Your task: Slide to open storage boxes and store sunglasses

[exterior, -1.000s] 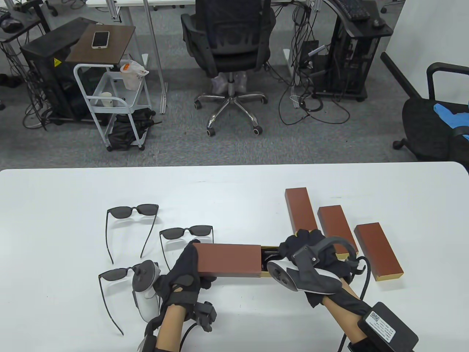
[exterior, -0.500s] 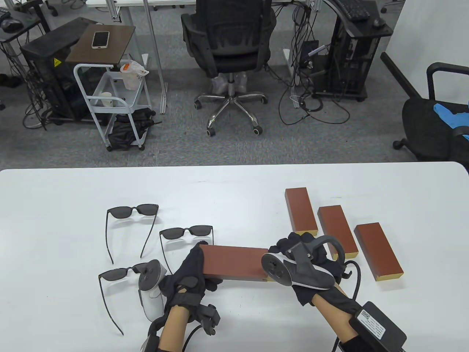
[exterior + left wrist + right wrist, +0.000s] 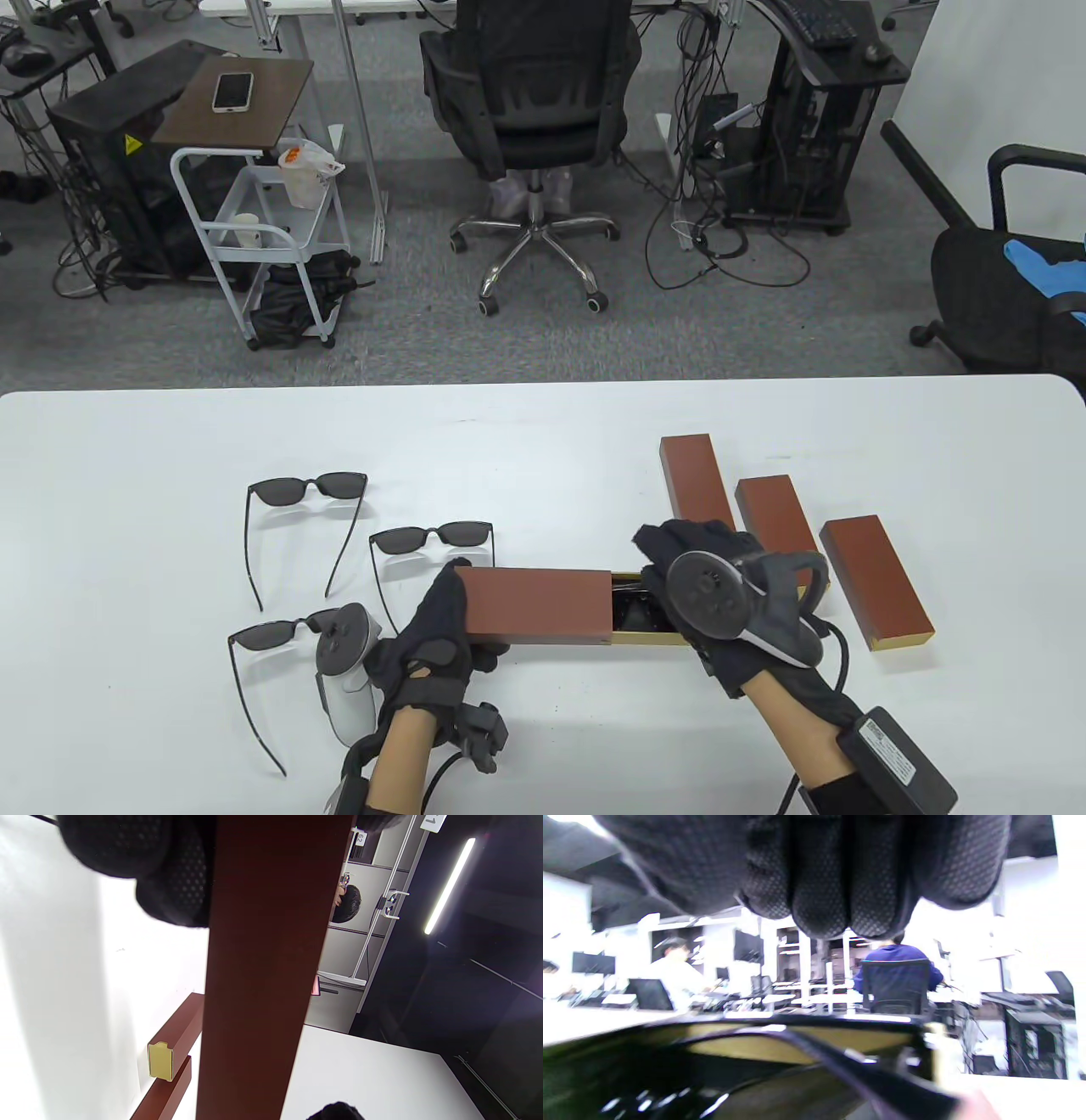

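Brown box (image 3: 536,603) is sitting just toward the person from the middle of the table (image 3: 543,441), long axis running left-right, with its gold drawer (image 3: 649,632) sticking partway out of the right end. Something dark is lying in the drawer (image 3: 632,609); right wrist view is showing what looks like a glasses frame (image 3: 840,1060) inside gold walls, blurred, so probably sunglasses

Left hand (image 3: 437,632) is gripping the box's left end, fingers wrapped over the far edge and thumb at the near side. Right hand (image 3: 708,586) is sitting over the drawer's right end, fingers bunched and curled down; whether it's actually pinching the drawer wall or just resting on it, I can't tell

Judgement: drawer is either finishing its pull or about to get pushed shut. To do this well: be clamping the sleeve with the left so it isn't skating, be moving the drawer straight along the box's axis, no twist or it's binding. Be checking the temples are folded below the rim before closing

Left of the box: three loose pairs of sunglasses, far pair (image 3: 307,489), middle pair (image 3: 433,536) just beyond the left fingers, near pair (image 3: 270,635) beside the left tracker. Right of the box and beyond it: three more closed boxes (image 3: 696,484) (image 3: 776,518) (image 3: 874,577) side by side, gold ends facing the person
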The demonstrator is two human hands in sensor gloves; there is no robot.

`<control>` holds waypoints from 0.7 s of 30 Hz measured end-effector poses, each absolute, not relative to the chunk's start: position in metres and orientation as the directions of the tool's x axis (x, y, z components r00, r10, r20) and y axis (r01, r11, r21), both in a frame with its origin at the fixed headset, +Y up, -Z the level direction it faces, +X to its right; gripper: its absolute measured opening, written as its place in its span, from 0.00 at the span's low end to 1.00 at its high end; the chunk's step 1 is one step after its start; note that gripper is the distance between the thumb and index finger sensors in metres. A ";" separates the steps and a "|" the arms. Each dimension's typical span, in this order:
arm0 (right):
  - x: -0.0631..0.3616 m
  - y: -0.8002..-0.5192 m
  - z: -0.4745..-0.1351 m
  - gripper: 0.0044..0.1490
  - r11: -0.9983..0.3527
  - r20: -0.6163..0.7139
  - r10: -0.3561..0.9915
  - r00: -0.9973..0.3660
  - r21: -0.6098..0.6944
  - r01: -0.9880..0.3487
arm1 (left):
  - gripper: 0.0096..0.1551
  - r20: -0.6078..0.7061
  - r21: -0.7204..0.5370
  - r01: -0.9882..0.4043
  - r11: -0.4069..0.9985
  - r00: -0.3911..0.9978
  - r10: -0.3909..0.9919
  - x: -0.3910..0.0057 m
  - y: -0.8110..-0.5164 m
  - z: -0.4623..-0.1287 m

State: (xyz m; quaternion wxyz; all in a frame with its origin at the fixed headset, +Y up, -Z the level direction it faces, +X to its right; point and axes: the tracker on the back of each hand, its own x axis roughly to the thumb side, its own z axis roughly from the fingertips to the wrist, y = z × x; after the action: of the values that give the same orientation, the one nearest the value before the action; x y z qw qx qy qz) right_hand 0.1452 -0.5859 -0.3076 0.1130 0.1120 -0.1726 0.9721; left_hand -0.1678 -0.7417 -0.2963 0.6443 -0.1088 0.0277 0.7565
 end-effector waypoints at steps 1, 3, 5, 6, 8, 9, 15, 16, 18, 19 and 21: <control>0.156 -0.589 -0.311 0.31 -0.899 0.213 0.262 -0.941 -0.301 -0.319 | 0.45 -0.199 -0.096 -0.981 -0.170 -0.149 0.969 -0.169 -0.742 -0.296; 0.174 -0.598 -0.317 0.33 -0.858 0.152 0.405 -0.902 -0.279 -0.432 | 0.45 -0.198 -0.093 -0.979 -0.180 -0.159 0.967 -0.170 -0.743 -0.297; 0.190 -0.614 -0.322 0.37 -0.807 0.055 0.551 -0.832 -0.219 -0.549 | 0.45 -0.194 -0.091 -0.979 -0.182 -0.162 0.968 -0.171 -0.744 -0.297; 0.197 -0.624 -0.324 0.40 -0.760 0.016 0.632 -0.775 -0.188 -0.623 | 0.45 -0.192 -0.091 -0.978 -0.189 -0.169 0.967 -0.172 -0.744 -0.297; 0.206 -0.642 -0.326 0.41 -0.663 -0.036 0.745 -0.666 -0.143 -0.735 | 0.45 -0.192 -0.098 -0.974 -0.205 -0.184 0.964 -0.171 -0.745 -0.297; 0.209 -0.651 -0.326 0.41 -0.609 -0.057 0.792 -0.608 -0.126 -0.783 | 0.45 -0.192 -0.102 -0.972 -0.211 -0.189 0.963 -0.171 -0.745 -0.297; 0.210 -0.687 -0.326 0.34 -0.320 -0.070 0.947 -0.314 -0.113 -0.941 | 0.45 -0.195 -0.109 -0.968 -0.224 -0.200 0.960 -0.169 -0.745 -0.296; 0.209 -0.688 -0.326 0.33 -0.320 -0.073 0.947 -0.313 -0.123 -0.939 | 0.45 -0.196 -0.109 -0.968 -0.224 -0.200 0.960 -0.169 -0.746 -0.296; 0.209 -0.691 -0.325 0.32 -0.349 -0.061 0.937 -0.343 -0.151 -0.925 | 0.45 -0.196 -0.102 -0.969 -0.223 -0.200 0.960 -0.169 -0.746 -0.296; 0.209 -0.693 -0.325 0.31 -0.356 -0.061 0.935 -0.350 -0.161 -0.921 | 0.45 -0.196 -0.102 -0.970 -0.220 -0.198 0.960 -0.169 -0.747 -0.296; 0.210 -0.697 -0.324 0.29 -0.336 -0.078 0.942 -0.327 -0.175 -0.925 | 0.45 -0.195 -0.103 -0.972 -0.213 -0.190 0.962 -0.168 -0.746 -0.296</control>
State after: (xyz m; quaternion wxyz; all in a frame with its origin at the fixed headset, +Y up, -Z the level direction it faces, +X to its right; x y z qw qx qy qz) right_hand 0.2096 -0.6971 -0.3238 0.5740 -0.0827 -0.0494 0.8132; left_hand -0.1682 -0.7462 -0.2955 0.6271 -0.1090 0.0216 0.7710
